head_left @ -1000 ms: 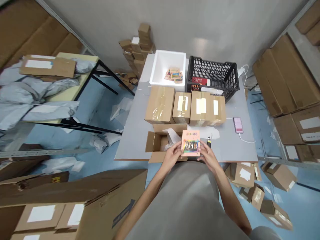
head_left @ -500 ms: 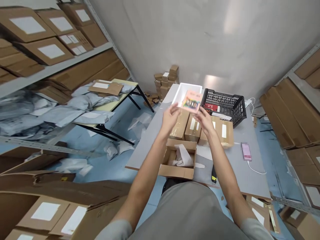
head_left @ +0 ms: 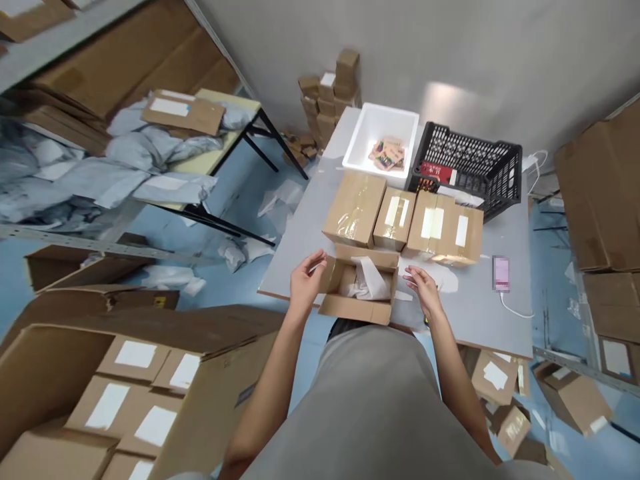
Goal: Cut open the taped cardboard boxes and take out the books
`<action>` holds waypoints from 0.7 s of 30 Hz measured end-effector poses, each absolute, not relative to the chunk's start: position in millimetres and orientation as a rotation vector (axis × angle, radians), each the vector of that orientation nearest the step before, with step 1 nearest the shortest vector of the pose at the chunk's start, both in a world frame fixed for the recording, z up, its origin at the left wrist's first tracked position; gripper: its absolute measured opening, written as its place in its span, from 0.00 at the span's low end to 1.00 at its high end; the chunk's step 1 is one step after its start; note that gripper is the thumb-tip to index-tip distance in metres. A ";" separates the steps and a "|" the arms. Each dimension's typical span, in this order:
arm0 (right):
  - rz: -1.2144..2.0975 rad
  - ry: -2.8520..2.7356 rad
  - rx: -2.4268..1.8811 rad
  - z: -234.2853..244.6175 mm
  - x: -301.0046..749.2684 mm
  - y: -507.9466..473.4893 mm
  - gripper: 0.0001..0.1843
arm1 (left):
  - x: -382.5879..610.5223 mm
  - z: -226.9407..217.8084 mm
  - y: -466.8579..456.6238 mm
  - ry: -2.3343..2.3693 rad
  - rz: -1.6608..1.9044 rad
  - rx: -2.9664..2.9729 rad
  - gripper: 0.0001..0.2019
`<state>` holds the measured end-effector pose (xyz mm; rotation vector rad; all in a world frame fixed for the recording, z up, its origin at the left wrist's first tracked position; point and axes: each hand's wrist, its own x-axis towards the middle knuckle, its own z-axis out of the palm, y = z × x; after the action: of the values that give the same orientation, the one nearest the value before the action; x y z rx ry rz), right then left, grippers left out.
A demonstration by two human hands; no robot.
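Note:
An open cardboard box (head_left: 356, 311) stands at the near edge of the grey table, with crumpled white paper (head_left: 369, 280) inside. My left hand (head_left: 306, 281) is at the box's left side, fingers apart and nothing in them; whether it touches the flap I cannot tell. To the right of the box my right hand (head_left: 423, 288) hovers with loosely bent fingers, also holding nothing. Several colourful flat packets (head_left: 388, 155) lie in the white bin (head_left: 354, 151) at the far side of the table. Closed, taped cartons (head_left: 354, 207) stand in a row between bin and box.
A black plastic crate (head_left: 470, 150) holding a red item sits at the back right. A phone (head_left: 501, 274) with a white cable lies at the right. Left of me, a large carton (head_left: 235, 347) holds labelled boxes. Grey parcels (head_left: 145, 150) cover a side table.
The colourful packet has left my hands, and packets now lie in the white bin. Both hands have come back toward me, to either side of the open box. The view has tilted down.

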<state>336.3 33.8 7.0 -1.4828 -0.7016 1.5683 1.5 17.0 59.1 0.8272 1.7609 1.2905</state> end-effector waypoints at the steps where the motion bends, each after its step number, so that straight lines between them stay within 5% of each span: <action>1: 1.589 -0.671 -1.523 -1.3 341.1 20.2 0.33 | -1.1 51.5 3.7 1.809 1.260 0.829 0.21; 10: 1.749 -0.473 -1.660 -38.6 352.1 -30.1 0.35 | -41.7 9.0 -36.2 2.121 1.155 0.790 0.32; 21: 1.771 -0.445 -1.673 -35.0 299.8 -41.2 0.29 | -42.0 -30.5 1.0 1.430 0.828 0.259 0.39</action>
<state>299.8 -41.2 -35.0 -1.6728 -0.4447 1.7708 -42.0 1.0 -30.5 0.2587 1.4300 0.8284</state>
